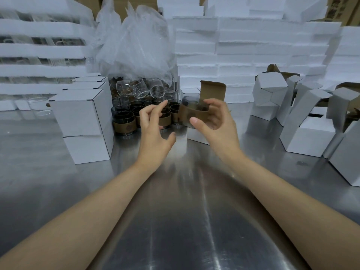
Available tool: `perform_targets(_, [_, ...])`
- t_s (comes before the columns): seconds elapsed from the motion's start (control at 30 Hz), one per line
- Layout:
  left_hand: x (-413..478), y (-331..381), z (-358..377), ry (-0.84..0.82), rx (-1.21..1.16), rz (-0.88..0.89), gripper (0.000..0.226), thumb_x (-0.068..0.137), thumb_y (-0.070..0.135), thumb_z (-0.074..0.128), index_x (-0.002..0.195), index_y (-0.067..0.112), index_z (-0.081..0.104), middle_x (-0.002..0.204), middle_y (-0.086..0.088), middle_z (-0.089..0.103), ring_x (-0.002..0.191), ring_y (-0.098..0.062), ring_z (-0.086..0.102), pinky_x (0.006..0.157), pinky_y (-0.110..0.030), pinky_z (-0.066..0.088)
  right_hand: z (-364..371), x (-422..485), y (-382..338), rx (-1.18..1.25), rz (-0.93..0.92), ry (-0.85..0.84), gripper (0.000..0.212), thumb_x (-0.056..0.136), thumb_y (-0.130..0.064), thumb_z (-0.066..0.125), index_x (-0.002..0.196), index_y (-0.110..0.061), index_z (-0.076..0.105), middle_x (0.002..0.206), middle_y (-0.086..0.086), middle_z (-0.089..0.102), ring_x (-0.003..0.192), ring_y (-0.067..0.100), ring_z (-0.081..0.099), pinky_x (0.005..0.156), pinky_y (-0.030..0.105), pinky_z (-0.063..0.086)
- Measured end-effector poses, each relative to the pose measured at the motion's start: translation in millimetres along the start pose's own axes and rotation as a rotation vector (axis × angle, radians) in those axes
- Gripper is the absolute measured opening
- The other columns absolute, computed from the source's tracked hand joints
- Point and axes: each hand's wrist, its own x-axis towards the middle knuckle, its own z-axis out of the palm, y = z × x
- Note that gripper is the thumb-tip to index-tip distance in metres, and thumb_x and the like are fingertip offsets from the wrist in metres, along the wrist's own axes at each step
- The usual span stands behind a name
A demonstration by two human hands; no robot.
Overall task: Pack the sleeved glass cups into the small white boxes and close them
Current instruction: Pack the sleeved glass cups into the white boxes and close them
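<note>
Nearest: both bare forearms reach out over the steel surface [175, 221], which is streaked with glare.

Left hand [153, 125]: empty, fingers loosely spread and half curled, thumb out. It hovers off the surface, just in front of the cup cluster.

Right hand [212, 117]: holding the held cup [188, 112], a dark glass with a brown sleeve. Fingers wrap over the top, thumb underneath. The cup is tipped on its side with the rim pointing left, up in the air and not in any box.

Directly behind and below that cup: open box [196, 135], white body on the surface, brown-lined flap standing upright behind the hand. The hand hides the opening, so what's inside can't be made out.

Left of centre: sleeved cups [124, 121] stand upright in a tight cluster on the surface. Bare clear glasses [136, 88] are piled above and behind them, under a heap of plastic wrap [132, 45].

Far left of the cluster: closed boxes [81, 114], white, stacked two high, touching the cups' side.

Right side: empty boxes [311, 133], lids open, some upright and some leaning on each other.

Back: foam slabs [243, 45] stacked as a wall. At back left, foam trays [39, 49] are layered with clear glassware between them.
</note>
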Motion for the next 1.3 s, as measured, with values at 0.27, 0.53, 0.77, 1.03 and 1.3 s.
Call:
perform_targets(0.27, [0,5,-1,-0.032,-0.009,-0.04,0.073,0.073,-0.01,0.064,0.137,0.02,0.045,0.126,0.002,0.03,0.114,-0.01,0.043,0.084,-0.007,0.039,-31,19,9,-0.309,-0.004,0.24,0.046,0.076,-0.029,0.079,0.107,-0.03,0.045,0.113,-0.013,0.06,0.11,-0.001,0.053,0.092,0.016,0.036])
perform_targets(0.53, [-2,5,-1,-0.067,-0.003,-0.048,0.069,0.075,-0.01,0.063,0.136,0.017,0.047,0.125,0.001,0.03,0.112,-0.01,0.043,0.085,-0.008,0.039,-39,24,20,-0.337,0.088,0.098,0.043,0.083,-0.026,0.074,0.111,-0.025,0.041,0.108,-0.008,0.064,0.103,-0.002,0.057,0.083,0.012,0.038])
perform_targets(0.77, [-2,6,-2,-0.236,-0.101,-0.113,0.082,0.08,0.015,0.077,0.147,0.025,0.029,0.147,0.003,0.026,0.132,-0.004,0.033,0.101,-0.016,0.039,-34,20,13,-0.204,0.087,-0.181,0.039,0.087,-0.016,0.07,0.109,-0.028,0.04,0.104,-0.007,0.067,0.097,0.01,0.066,0.085,0.017,0.048])
perform_targets(1.03, [-4,3,1,-0.437,-0.25,-0.303,0.111,0.07,0.047,0.079,0.152,0.037,0.005,0.136,0.025,0.042,0.123,0.015,0.041,0.096,0.001,0.031,-33,17,6,-0.247,0.061,-0.319,0.036,0.088,-0.016,0.068,0.108,-0.027,0.04,0.109,-0.001,0.067,0.096,0.007,0.065,0.086,0.015,0.048])
perform_targets(1.3, [-4,6,-2,-0.398,-0.199,-0.305,0.107,0.081,0.019,0.076,0.154,0.03,-0.002,0.122,0.043,0.043,0.104,0.03,0.043,0.079,0.007,0.031,-35,17,6,-0.481,-0.037,-0.406,0.024,0.091,-0.024,0.064,0.102,-0.026,0.042,0.104,-0.002,0.057,0.086,-0.001,0.054,0.077,0.011,0.039])
